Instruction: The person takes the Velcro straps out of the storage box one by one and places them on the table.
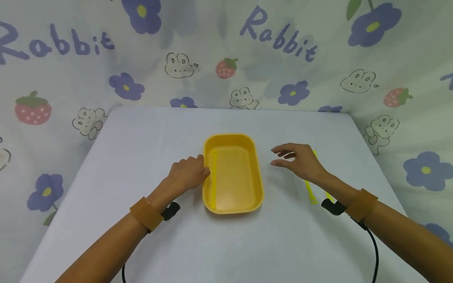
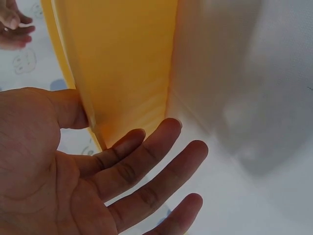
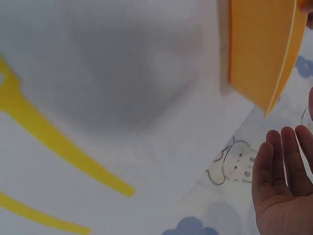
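A yellow-orange plastic tray (image 1: 236, 179) with rounded corners lies on the table in the head view. My left hand (image 1: 189, 173) holds its left rim: the thumb hooks over the edge, and in the left wrist view the fingers (image 2: 146, 169) spread beside the outer wall. One bright yellow flat strip (image 1: 214, 181) lies lengthwise in the tray, along its left side. To the tray's right, my right hand (image 1: 299, 160) hovers with fingers apart, holding nothing. Below it, partly hidden by hand and forearm, are more yellow strips (image 3: 71, 154), one with a wider end that has a hole.
A white cloth covers the table (image 1: 226, 247). Behind it and at its sides hangs a curtain (image 1: 212, 35) printed with rabbits, strawberries and flowers. Straps (image 1: 361, 205) with small cameras sit on both wrists, and black cables trail from them.
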Demonstrator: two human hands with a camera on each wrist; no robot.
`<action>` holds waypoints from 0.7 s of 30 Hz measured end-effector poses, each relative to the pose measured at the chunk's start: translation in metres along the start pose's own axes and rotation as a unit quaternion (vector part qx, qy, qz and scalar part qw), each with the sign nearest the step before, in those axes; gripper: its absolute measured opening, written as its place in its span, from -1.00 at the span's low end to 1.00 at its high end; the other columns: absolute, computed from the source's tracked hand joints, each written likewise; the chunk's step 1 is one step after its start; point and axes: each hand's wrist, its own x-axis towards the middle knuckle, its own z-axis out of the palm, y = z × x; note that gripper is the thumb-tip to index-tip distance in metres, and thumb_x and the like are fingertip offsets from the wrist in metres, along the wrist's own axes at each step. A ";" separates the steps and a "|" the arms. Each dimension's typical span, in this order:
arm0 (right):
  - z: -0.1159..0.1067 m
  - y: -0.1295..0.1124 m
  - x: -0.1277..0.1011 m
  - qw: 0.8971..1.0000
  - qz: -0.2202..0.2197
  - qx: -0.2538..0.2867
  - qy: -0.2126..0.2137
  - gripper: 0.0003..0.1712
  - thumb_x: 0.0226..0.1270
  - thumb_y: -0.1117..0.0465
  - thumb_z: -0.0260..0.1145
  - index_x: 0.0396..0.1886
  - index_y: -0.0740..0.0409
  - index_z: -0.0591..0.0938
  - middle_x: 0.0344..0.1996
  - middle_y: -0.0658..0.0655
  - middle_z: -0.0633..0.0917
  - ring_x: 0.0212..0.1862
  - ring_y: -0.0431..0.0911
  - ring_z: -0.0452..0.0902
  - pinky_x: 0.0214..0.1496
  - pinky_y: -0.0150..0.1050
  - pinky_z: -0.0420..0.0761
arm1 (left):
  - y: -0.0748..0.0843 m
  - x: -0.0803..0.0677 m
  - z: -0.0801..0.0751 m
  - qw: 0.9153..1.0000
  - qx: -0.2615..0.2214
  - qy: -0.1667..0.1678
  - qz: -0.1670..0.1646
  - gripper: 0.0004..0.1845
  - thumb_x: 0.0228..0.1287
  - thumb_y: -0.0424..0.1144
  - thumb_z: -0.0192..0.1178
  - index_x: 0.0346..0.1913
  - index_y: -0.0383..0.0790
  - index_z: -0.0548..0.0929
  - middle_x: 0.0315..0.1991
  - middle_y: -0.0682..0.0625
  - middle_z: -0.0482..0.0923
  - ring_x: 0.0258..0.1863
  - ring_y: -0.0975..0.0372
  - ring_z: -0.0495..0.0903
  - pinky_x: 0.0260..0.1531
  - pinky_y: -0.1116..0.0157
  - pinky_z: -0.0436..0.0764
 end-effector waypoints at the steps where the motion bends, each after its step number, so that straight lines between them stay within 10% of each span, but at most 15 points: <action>1: 0.003 -0.003 0.001 1.000 -0.005 0.002 -0.002 -0.54 0.14 0.10 0.54 0.06 0.08 0.71 0.01 0.12 0.74 0.02 0.03 0.68 0.09 -0.06 0.66 | 0.000 0.000 0.000 1.000 -0.001 0.002 0.002 -0.75 0.43 -0.11 -0.04 -0.18 -0.27 0.43 -0.52 -0.05 0.41 -0.61 0.14 0.40 -0.58 0.29 0.35; 21: 0.062 -0.048 0.030 0.990 -0.087 -0.011 -0.109 -0.45 0.06 0.08 0.59 0.07 0.13 0.70 -0.02 0.11 0.76 0.01 0.05 0.63 0.13 -0.01 0.59 | -0.002 0.000 0.000 1.000 0.007 0.000 -0.004 -0.74 0.45 -0.09 -0.04 -0.18 -0.26 0.44 -0.53 -0.04 0.42 -0.61 0.16 0.40 -0.58 0.30 0.36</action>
